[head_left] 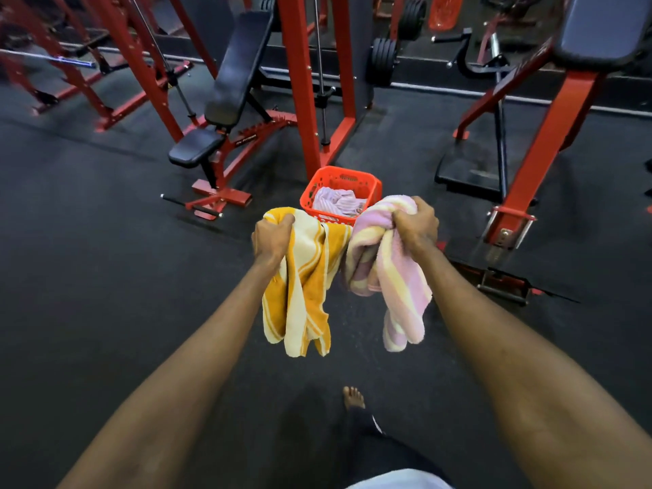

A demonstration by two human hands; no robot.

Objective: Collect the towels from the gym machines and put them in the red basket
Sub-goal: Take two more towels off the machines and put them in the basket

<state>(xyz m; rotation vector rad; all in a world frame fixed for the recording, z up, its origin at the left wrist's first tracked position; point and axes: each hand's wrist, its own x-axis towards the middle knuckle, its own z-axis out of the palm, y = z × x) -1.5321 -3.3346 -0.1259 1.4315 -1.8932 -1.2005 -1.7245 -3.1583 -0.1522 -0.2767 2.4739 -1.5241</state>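
My left hand (271, 236) grips the top of an orange and cream striped towel (303, 287) that hangs down in front of me. My right hand (416, 222) grips a bunched pink and yellow striped towel (395, 277), also hanging. Both arms are stretched forward. Just beyond the hands, the red basket (319, 183) stands on the dark floor. A crumpled pale pink towel (338, 201) lies inside it. The two held towels cover the basket's near rim.
A black adjustable bench (229, 86) on a red frame stands left of the basket. A red rack upright (300, 82) rises right behind it. Another red machine with a black pad (599, 30) is on the right. My bare foot (352, 397) is on the black rubber floor.
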